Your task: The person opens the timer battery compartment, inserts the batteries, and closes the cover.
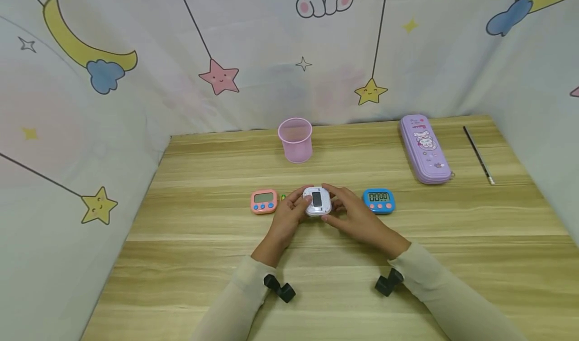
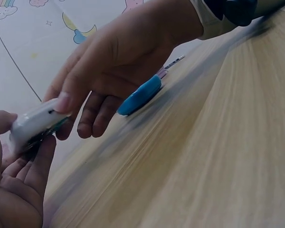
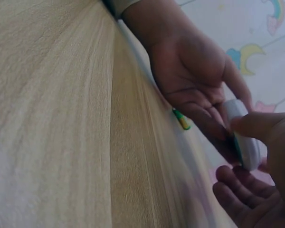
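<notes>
Your left hand (image 1: 287, 215) and right hand (image 1: 357, 218) each pinch the white timer (image 1: 322, 208), thumb and fingers parted by its body, over the table (image 1: 330, 290) well in from its far edge, between the pink timer (image 1: 264, 201) and blue timer (image 1: 379, 201).

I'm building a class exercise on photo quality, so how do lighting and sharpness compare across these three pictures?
Head view: bright, fairly even light, digits readable on the blue timer; left wrist view: dimmer, the white timer looking blurred; right wrist view: also dim and soft, though the table shows its wood grain.
</notes>
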Available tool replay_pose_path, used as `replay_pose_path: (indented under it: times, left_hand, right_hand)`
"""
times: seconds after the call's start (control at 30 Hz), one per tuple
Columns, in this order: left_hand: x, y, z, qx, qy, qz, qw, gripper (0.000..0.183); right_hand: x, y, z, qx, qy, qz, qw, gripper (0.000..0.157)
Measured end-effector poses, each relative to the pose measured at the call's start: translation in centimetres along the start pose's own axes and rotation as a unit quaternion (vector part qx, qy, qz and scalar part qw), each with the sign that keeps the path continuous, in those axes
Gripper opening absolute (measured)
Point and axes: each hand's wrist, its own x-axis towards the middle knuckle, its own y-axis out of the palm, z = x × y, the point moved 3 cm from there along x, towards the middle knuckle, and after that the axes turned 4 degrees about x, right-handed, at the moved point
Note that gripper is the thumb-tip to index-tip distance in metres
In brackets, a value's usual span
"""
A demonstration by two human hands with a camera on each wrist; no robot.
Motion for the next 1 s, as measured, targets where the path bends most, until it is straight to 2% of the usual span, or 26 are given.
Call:
replay_pose_path:
  times: [0.1, 0.27, 0.33, 0.47, 0.53, 0.63, 0.7, 0.9, 1.0]
  left_hand:
    - [0.0, 0.1, -0.1, -0.001, 0.014, 0.0, 0.9999, 0.043]
    - [-0.1, 0.2, -0.3, -0.012, 0.067, 0.022, 0.9974, 0.053]
    - [-0.6, 0.4, -1.2, 0.003, 0.087, 0.044, 0.9952, 0.053]
    - [-1.5, 1.0, -3.2, 0.065, 0.116, 0.083, 0.9876, 0.053]
    - [-1.4, 1.0, -3.1, 0.093, 0.124, 0.092, 0.9837, 0.058]
    - [-0.7, 1.0, -2.0, 0.127, 0.137, 0.082, 0.9789, 0.069]
    - [-0.2, 0.9, -1.2, 0.159, 0.147, 0.063, 0.9744, 0.074]
    - [-0.1, 0.9, -1.0, 0.248, 0.168, 0.003, 0.9539, 0.076]
    - [-0.3, 0.7, -1.2, 0.274, 0.174, -0.011, 0.9458, 0.076]
  right_hand:
    - [0.0, 0.0, 0.1, 0.0, 0.006, -0.003, 1.0, 0.072]
    - [0.1, -0.1, 0.0, 0.015, 0.016, -0.008, 1.0, 0.065]
    - [0.1, -0.3, 0.0, 0.022, 0.018, -0.011, 1.0, 0.062]
    - [0.0, -0.6, -0.1, 0.05, 0.022, -0.015, 0.998, 0.05]
    - [0.0, -0.7, -0.1, 0.07, 0.021, -0.017, 0.997, 0.045]
    - [-0.1, -0.9, 0.1, 0.086, 0.016, -0.02, 0.996, 0.042]
    - [-0.1, -1.0, 0.1, 0.077, 0.015, -0.026, 0.997, 0.041]
    - [0.1, -1.2, 0.2, 0.028, 0.013, -0.042, 0.999, 0.033]
    - [0.1, -1.2, 0.1, 0.014, 0.006, -0.042, 0.999, 0.032]
